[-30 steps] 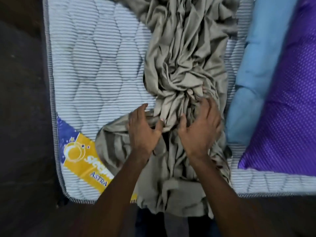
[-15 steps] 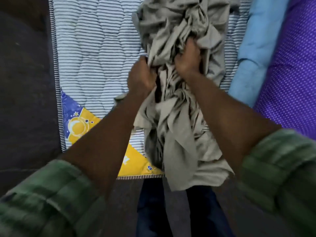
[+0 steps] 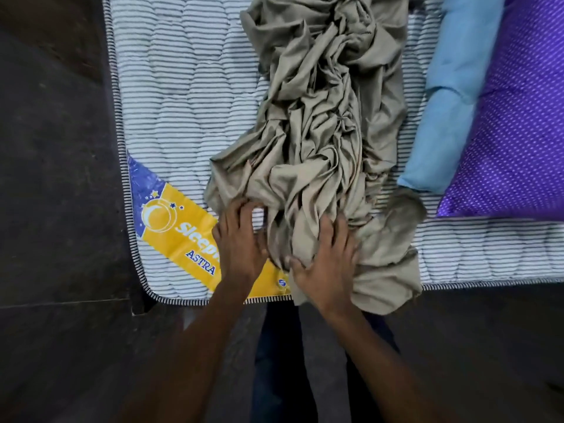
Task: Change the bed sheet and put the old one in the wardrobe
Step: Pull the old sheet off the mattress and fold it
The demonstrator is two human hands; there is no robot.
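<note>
Sheet: crumpled khaki-beige cotton bed sheet (image 3: 320, 132), bunched into a long rope-like heap down the middle of the white-and-grey striped quilted mattress (image 3: 189, 96); its near end spills just over the mattress's front edge.
Change: half a second ago both hands held the sheet's near end up in closed fists, clear of the mattress; now that bundle is back down and the hands lie on top of it.
Left hand: left hand (image 3: 239, 242) palm down, fingers spread and loose, fingertips touching the sheet's left fringe, the palm on the mattress's yellow-and-blue printed corner label (image 3: 171, 221). Not gripping.
Right hand: right hand (image 3: 328, 264) flat on the sheet's near end, fingers splayed, pressing cloth rather than clutching it.
Meaning: looks like gathering in stages, a lift, a drop, a fresh purchase lower down. The old sheet is off the mattress surface but not yet bundled for the wardrobe; that seems some way off.
Look of cloth: deep irregular folds, thin and limp; likely to trail if lifted from one end.
Right of sheet: folded light-blue cloth (image 3: 451, 96), just beside it, possibly the fresh sheet, cannot confirm.
Further right: purple white-dotted pillow (image 3: 515, 123), against the blue cloth.
</note>
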